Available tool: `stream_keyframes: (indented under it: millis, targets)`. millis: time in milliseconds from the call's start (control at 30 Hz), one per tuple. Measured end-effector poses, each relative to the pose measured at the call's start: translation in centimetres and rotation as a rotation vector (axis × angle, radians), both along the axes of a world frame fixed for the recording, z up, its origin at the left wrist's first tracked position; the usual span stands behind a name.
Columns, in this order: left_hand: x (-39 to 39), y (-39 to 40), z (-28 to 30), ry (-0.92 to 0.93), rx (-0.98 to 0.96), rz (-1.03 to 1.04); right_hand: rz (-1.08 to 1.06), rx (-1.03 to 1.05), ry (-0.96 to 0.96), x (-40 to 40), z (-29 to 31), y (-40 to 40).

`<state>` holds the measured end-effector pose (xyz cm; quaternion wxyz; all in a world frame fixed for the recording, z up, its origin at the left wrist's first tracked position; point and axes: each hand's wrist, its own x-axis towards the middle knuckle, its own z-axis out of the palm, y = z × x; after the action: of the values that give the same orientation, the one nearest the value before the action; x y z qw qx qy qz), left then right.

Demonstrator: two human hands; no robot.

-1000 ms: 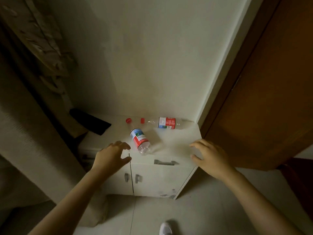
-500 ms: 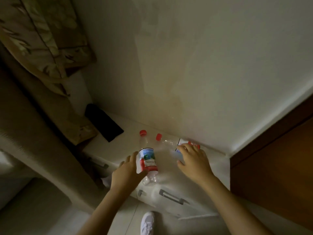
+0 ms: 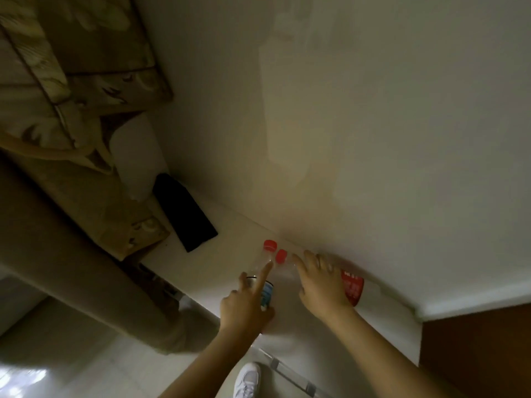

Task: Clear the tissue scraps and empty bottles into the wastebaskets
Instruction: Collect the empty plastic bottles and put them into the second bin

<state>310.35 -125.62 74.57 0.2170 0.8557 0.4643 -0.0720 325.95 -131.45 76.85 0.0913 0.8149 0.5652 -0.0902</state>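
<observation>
Two clear empty bottles with red caps lie on a white cabinet top (image 3: 224,254) by the wall. My left hand (image 3: 247,305) grips the bottle with the blue-and-white label (image 3: 265,291), its index finger stretched along the neck toward the red cap (image 3: 270,245). My right hand (image 3: 320,282) grips the bottle with the red label (image 3: 352,287) from above; its cap (image 3: 281,255) points left. Both bottles' middles are hidden under my hands. No wastebasket or tissue scrap shows.
A flat black object (image 3: 185,211) lies on the cabinet's left part. A bed with patterned bedding (image 3: 71,81) stands to the left. A brown wooden door (image 3: 474,349) is at the right. My white shoe (image 3: 248,380) is on the tiled floor below the cabinet handle (image 3: 290,372).
Both hands reached from the cabinet's front edge to the bottles and closed round them. The view moved closer and tilted.
</observation>
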Motion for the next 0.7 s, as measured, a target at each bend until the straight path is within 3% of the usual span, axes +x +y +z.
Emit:
stream_keyframes:
  millis: [167, 433, 700]
  targets:
    - [0.1, 0.6, 0.1, -0.032, -0.017, 0.085, 0.061, -0.004, -0.103, 1.3, -1.4, 0.8]
    - [-2.1, -3.1, 2.3, -0.070, 0.110, 0.272, 0.144, -0.011, 0.044, 0.8, 1.1, -1.2]
    - [-9.0, -9.8, 5.8, -0.129, 0.228, 0.520, 0.339, 0.151, 0.113, -5.4, 6.2, -2.0]
